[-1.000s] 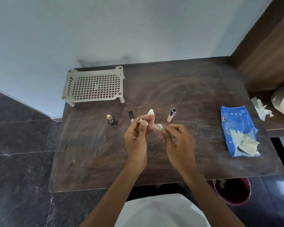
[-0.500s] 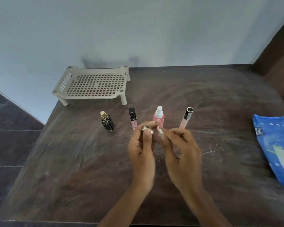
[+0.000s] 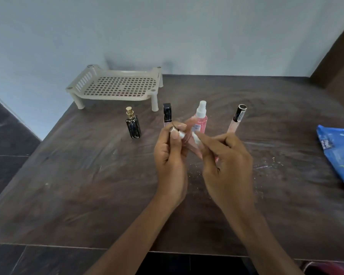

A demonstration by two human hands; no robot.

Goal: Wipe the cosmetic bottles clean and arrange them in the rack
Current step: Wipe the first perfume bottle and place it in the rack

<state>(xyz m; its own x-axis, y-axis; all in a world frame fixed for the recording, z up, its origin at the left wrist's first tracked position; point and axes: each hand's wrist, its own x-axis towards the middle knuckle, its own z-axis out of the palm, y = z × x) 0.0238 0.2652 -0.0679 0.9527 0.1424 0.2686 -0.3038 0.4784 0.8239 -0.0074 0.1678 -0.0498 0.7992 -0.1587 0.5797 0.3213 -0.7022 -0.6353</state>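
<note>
Above the middle of the dark table [image 3: 87, 175], my left hand [image 3: 171, 155] grips the silver-capped end of a slim pale pink tube [image 3: 188, 141]. My right hand [image 3: 226, 161] pinches a small white wipe [image 3: 196, 138] against that tube. Behind my hands stands a row of bottles: a black perfume bottle [image 3: 133, 126] with a gold top, a black-capped gloss [image 3: 167, 114], a pink spray bottle [image 3: 201, 118] with a white top, and a pink tube with a black cap [image 3: 236, 120]. The beige slotted rack [image 3: 115, 86] at the back left holds nothing.
A blue wipes pack [image 3: 340, 153] lies at the right edge of the table. Behind the table rises a pale wall, and a brown wooden panel stands at the far right. White specks dot the tabletop near my right hand. Dark floor tiles lie to the left.
The view has tilted up and closed in, so the wipes pack slid to the right edge. Both hands stay together on the slim tube, with the fingers shifting slightly.
</note>
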